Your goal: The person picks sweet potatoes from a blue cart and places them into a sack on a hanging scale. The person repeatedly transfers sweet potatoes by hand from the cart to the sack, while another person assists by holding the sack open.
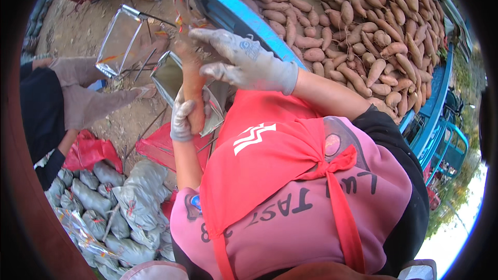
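My left hand (186, 112), in a pale, soiled work glove, grips the lower part of a long sweet potato (193, 89) held upright in the view. Its upper end is blurred. My right hand (249, 58), gloved alike, is beside the upper part with fingers extended and apart, the back of the glove facing up; whether it touches the sweet potato is unclear. Behind the left hand is an open plastic bag on a metal frame (171, 70). To the right, a heap of sweet potatoes (362, 27) fills a blue truck bed (249, 17).
A second metal frame with a clear bag (121, 42) stands at upper left. A person in dark top and brown trousers (83, 101) is at the left. Filled grey plastic bags (93, 194) lie piled at lower left, near red sheeting (91, 149) and a red mesh item (165, 146).
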Demonstrator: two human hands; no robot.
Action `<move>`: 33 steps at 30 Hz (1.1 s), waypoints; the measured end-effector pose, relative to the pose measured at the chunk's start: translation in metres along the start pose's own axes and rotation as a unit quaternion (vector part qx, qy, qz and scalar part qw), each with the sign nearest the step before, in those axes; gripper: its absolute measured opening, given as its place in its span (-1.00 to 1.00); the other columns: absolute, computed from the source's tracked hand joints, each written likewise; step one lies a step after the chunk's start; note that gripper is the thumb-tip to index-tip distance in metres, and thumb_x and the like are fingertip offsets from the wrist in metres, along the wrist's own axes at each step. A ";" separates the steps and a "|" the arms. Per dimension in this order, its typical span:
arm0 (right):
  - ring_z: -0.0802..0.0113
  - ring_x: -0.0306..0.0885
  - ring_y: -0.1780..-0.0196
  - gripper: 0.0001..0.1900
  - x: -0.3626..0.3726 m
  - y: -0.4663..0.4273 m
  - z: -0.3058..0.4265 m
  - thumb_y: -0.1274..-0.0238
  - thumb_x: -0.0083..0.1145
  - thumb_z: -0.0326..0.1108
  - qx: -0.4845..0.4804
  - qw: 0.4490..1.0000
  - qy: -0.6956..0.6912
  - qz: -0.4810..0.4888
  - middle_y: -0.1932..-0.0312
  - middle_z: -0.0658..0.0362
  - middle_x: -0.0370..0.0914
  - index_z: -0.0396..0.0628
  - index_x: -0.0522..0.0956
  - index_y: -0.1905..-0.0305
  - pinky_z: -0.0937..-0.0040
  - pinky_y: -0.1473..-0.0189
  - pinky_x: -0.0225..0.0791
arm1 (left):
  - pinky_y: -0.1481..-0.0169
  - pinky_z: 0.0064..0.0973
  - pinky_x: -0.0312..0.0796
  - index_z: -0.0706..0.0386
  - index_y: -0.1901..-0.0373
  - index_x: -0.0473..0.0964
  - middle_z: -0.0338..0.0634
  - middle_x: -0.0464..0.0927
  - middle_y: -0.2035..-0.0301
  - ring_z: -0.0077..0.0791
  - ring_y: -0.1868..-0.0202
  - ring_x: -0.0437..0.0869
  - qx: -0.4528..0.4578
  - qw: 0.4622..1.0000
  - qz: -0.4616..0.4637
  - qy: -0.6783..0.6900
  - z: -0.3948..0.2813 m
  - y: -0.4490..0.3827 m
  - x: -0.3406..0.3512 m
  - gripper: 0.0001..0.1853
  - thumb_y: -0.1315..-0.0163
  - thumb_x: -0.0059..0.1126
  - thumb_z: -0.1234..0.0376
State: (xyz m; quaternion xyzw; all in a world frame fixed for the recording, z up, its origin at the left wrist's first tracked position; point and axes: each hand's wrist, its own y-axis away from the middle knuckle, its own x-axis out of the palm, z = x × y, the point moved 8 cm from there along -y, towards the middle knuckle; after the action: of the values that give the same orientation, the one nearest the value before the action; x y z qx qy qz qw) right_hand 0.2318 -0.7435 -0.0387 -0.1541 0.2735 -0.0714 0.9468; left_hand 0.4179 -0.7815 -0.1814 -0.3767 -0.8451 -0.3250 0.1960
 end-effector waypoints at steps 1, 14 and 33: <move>0.08 0.47 -0.35 -0.43 -0.012 0.016 -0.006 -0.44 0.17 -0.19 0.033 0.999 0.042 0.006 -0.30 -0.10 0.47 -0.19 0.34 -0.43 0.24 -0.38 0.31 | 0.36 -0.44 0.53 0.30 -0.22 0.35 -0.09 0.55 0.19 -0.37 0.41 0.61 -0.009 0.998 -0.021 0.060 0.015 0.007 -0.021 -0.28 -0.12 0.39 0.11; 0.03 0.49 -0.30 -0.48 -0.173 0.196 -0.401 -0.32 0.11 -0.16 0.367 0.842 0.390 -0.060 -0.23 -0.07 0.53 -0.03 0.46 -0.34 0.16 -0.37 0.31 | -0.08 -0.40 0.54 0.30 -0.42 0.22 0.01 0.59 -0.06 -0.31 0.03 0.67 -0.033 0.899 -0.326 -0.291 0.052 -0.056 -0.141 -0.42 -0.43 0.09 0.33; -0.13 0.45 -0.30 -0.31 -0.297 0.247 -0.334 -0.12 0.33 -0.12 0.488 0.755 0.268 -0.345 -0.19 -0.16 0.53 -0.16 0.41 -0.35 0.05 -0.35 0.30 | -0.28 -0.06 0.48 0.35 -0.30 0.30 -0.01 0.56 -0.05 -0.11 -0.05 0.64 -0.117 0.991 0.054 0.039 0.027 -0.252 0.197 -0.35 -0.29 0.23 0.17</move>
State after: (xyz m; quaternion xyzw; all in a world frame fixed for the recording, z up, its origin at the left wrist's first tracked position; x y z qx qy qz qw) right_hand -0.1854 -0.5296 -0.2416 0.2708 0.3722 -0.5555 0.6925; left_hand 0.0978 -0.7898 -0.1883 -0.4287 -0.7715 -0.4248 0.2011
